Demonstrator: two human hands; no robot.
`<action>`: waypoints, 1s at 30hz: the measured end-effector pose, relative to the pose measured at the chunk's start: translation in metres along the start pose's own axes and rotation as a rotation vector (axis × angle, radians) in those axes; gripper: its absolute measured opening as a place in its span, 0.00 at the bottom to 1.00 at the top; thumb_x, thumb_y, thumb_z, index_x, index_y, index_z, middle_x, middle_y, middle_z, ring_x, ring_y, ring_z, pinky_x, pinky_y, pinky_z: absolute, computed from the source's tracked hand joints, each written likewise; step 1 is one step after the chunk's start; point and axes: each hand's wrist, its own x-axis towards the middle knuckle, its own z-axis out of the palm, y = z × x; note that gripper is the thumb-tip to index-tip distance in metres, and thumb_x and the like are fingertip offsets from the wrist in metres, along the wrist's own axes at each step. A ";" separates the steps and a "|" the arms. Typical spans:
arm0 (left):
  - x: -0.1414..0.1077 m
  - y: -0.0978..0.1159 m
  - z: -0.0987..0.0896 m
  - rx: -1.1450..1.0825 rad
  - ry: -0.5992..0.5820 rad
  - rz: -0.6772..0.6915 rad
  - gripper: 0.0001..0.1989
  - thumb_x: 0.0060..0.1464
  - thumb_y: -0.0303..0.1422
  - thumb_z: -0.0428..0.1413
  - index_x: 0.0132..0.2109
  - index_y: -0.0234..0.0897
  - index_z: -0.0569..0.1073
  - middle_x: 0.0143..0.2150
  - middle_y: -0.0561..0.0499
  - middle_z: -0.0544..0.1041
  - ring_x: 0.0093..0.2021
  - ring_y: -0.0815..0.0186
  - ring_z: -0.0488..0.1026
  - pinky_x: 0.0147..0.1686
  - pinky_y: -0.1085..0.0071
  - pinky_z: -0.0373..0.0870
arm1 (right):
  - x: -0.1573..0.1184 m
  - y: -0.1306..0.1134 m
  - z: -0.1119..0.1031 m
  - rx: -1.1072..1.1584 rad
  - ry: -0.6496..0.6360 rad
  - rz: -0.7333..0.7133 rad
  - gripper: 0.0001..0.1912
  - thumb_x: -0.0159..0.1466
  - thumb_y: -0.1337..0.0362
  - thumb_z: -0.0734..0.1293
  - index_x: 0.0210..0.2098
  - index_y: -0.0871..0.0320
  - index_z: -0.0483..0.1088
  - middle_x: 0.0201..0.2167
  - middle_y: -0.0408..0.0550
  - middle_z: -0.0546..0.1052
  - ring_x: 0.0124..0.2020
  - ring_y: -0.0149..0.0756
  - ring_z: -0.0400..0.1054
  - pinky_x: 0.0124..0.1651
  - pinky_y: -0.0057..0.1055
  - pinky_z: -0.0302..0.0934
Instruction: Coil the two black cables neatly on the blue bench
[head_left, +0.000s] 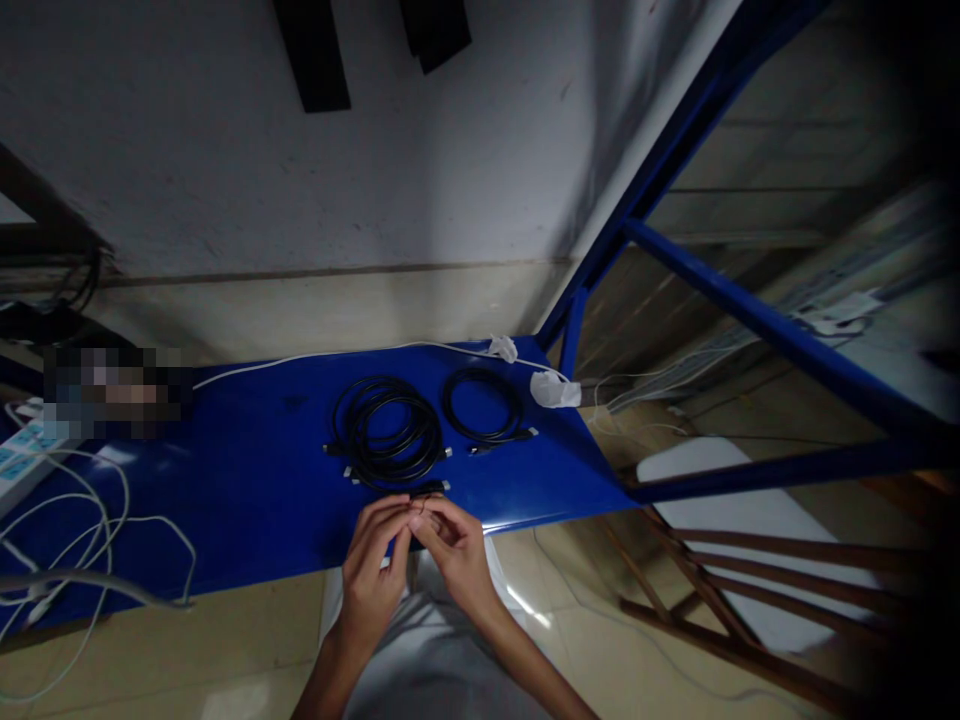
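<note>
My left hand (379,545) and my right hand (454,545) meet at the front edge of the blue table (247,500). Their fingertips are pinched together around a thin dark strand (426,503), too small to make out well. Just beyond my fingers lies a pile of coiled black cables (390,430) with metal-ended connectors. Right of the pile rests a single coiled black cable (482,405), its two connectors pointing toward the right front.
Crumpled white pieces (555,390) lie at the table's right end. A white cord (300,358) runs along the back. White cables (97,530) and a power strip (30,460) occupy the left. Blue frame bars (750,310) and a wooden chair (757,550) stand right.
</note>
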 end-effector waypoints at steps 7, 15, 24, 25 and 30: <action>0.002 -0.001 -0.002 -0.053 -0.084 0.052 0.20 0.68 0.21 0.56 0.61 0.46 0.76 0.53 0.45 0.82 0.58 0.56 0.80 0.56 0.54 0.82 | -0.001 -0.010 -0.019 -0.072 -0.033 -0.053 0.09 0.70 0.55 0.75 0.40 0.51 0.86 0.47 0.52 0.85 0.50 0.45 0.79 0.52 0.38 0.74; 0.051 -0.039 -0.028 0.445 -0.400 0.084 0.26 0.65 0.38 0.65 0.67 0.44 0.73 0.63 0.40 0.76 0.64 0.46 0.70 0.62 0.46 0.70 | -0.003 -0.015 -0.040 -0.218 0.024 0.000 0.12 0.70 0.52 0.74 0.40 0.52 0.86 0.48 0.54 0.85 0.50 0.47 0.79 0.56 0.40 0.71; 0.066 -0.039 -0.030 0.499 -0.453 0.204 0.10 0.70 0.30 0.58 0.55 0.40 0.79 0.56 0.44 0.81 0.59 0.52 0.73 0.59 0.52 0.67 | 0.014 -0.010 -0.032 0.030 -0.028 0.166 0.17 0.63 0.47 0.79 0.36 0.55 0.82 0.53 0.55 0.84 0.60 0.52 0.77 0.67 0.47 0.65; 0.066 -0.036 -0.031 0.491 -0.446 0.222 0.10 0.71 0.28 0.57 0.56 0.39 0.79 0.54 0.44 0.82 0.59 0.53 0.74 0.59 0.53 0.67 | 0.016 -0.011 -0.030 0.030 -0.028 0.148 0.17 0.63 0.47 0.79 0.37 0.55 0.82 0.53 0.54 0.84 0.59 0.51 0.77 0.67 0.46 0.65; 0.065 -0.026 -0.034 0.490 -0.369 0.277 0.18 0.70 0.21 0.53 0.61 0.40 0.78 0.50 0.44 0.83 0.54 0.56 0.78 0.59 0.53 0.66 | 0.025 -0.018 -0.028 -0.043 -0.051 0.061 0.14 0.68 0.50 0.76 0.39 0.55 0.82 0.47 0.50 0.84 0.50 0.44 0.77 0.58 0.37 0.69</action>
